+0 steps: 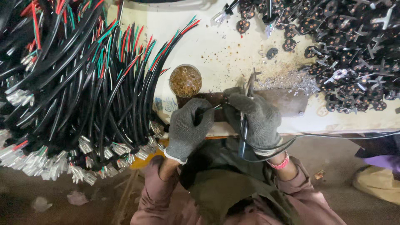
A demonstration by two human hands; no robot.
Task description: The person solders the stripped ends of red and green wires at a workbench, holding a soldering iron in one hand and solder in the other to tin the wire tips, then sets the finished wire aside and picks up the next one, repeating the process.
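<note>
Right hand (260, 121): gloved, clenched round a dark soldering iron (244, 129), its tip over the metal plate (287, 102) at the bench edge.
Left hand (187, 127): gloved, fingers curled, pinching a thin black wire (208, 110) toward the iron's tip.
Round tin (185, 80): just behind the left hand, filled with brownish crumbly matter.

Grey knit gloves, pink bracelet (280, 163)
</note>
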